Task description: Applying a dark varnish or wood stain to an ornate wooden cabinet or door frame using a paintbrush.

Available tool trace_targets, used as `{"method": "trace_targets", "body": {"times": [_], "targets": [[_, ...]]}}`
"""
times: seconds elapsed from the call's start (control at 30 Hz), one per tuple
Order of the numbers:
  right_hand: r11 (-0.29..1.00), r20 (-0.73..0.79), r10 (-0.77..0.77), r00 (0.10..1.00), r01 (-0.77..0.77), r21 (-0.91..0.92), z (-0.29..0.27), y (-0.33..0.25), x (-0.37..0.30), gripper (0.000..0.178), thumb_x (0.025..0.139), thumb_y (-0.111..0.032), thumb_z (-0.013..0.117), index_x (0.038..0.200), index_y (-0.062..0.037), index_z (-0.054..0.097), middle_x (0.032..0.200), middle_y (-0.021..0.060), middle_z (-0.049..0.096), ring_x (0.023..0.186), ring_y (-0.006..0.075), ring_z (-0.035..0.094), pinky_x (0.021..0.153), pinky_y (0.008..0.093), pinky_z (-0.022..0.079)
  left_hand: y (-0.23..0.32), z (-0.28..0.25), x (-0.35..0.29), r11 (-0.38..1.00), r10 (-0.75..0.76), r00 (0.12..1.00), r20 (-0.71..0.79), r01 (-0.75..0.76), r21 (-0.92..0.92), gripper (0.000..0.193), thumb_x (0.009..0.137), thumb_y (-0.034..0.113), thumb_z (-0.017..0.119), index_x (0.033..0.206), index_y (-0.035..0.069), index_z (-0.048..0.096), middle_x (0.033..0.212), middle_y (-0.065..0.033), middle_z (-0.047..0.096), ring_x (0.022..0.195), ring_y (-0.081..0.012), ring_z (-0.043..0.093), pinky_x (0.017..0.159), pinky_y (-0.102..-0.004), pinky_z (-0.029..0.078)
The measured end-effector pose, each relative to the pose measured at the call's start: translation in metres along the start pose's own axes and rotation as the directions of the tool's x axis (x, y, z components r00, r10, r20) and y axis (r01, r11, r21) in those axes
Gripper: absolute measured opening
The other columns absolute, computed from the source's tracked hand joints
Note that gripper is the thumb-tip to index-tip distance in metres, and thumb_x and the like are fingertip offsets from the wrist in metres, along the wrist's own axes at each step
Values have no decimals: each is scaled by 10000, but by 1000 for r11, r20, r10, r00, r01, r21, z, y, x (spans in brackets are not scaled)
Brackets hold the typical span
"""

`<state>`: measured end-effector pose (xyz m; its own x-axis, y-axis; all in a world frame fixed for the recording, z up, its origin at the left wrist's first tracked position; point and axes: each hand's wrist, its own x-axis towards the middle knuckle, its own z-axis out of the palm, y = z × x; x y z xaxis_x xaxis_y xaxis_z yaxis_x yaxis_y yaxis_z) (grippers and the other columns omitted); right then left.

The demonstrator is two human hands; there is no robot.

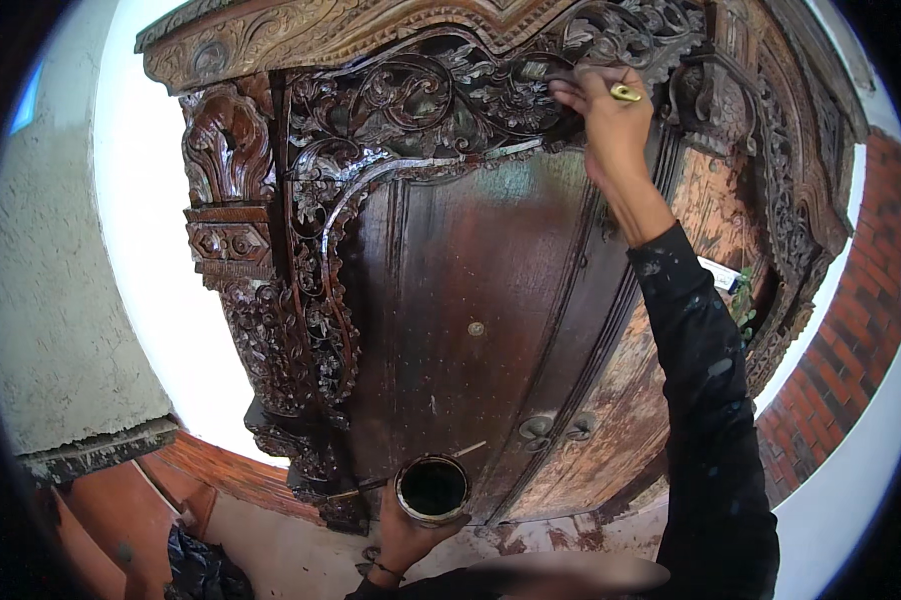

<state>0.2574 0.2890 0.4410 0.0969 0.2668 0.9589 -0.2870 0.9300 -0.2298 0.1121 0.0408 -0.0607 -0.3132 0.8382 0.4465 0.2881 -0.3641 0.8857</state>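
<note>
My right hand (pixel 611 110) is raised to the carved panel above the door. Its fingers are closed around a paintbrush (pixel 626 93) whose yellow handle end sticks out, with the bristles against the dark scrollwork (pixel 451 95). Low in front of the door, my left hand (pixel 408 538) grips an open round can (pixel 432 519) with dark liquid inside. A thin stick (pixel 471 449) shows behind the can, its pale end pointing right; whether that hand holds it too I cannot tell. The left door leaf (pixel 461 260) looks dark and glossy.
The right door leaf (pixel 591 470) is paler and patchy, with round metal pulls (pixel 536 428) near the middle seam. A carved post (pixel 229 160) stands at the left. Brick wall (pixel 841 350) runs along the right, and a black plastic bag (pixel 201 565) lies at lower left.
</note>
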Motion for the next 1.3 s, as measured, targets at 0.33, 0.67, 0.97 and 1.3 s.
{"method": "trace_targets", "body": {"times": [0.33,0.67,0.97,1.3], "targets": [[1000,-29,14,999,-13,20,9,-6,3,132,1025,6,684,1018,11,552,938,163,741,790,247,800,688,333,660,36,-13,16,990,55,998,20,-57,133,1053,688,296,1058,1524,64,461,1463,-148,607,1360,-314,629,1143,-484,544],[784,235,-327,915,402,-473,-7,-5,3,183,986,-132,767,991,-24,620,806,115,765,731,214,752,683,389,569,87,-5,112,974,186,982,-36,-180,136,968,663,246,1052,1453,27,538,1396,-138,659,1306,-288,661,1125,-435,542],[705,277,-340,899,438,-558,-17,-66,-8,215,915,-142,751,950,9,602,827,193,715,784,375,750,728,448,584,130,-10,171,943,326,938,-120,-331,-22,885,648,296,1056,1343,11,588,1289,-153,685,1178,-283,685,1067,-403,541],[486,535,-219,816,566,-666,17,-51,26,300,862,-170,738,1079,22,661,944,268,758,930,509,738,855,562,594,120,-9,171,953,301,951,-76,-301,9,906,643,325,1053,1340,-9,579,1282,-177,662,1165,-321,695,1057,-419,553]]}}
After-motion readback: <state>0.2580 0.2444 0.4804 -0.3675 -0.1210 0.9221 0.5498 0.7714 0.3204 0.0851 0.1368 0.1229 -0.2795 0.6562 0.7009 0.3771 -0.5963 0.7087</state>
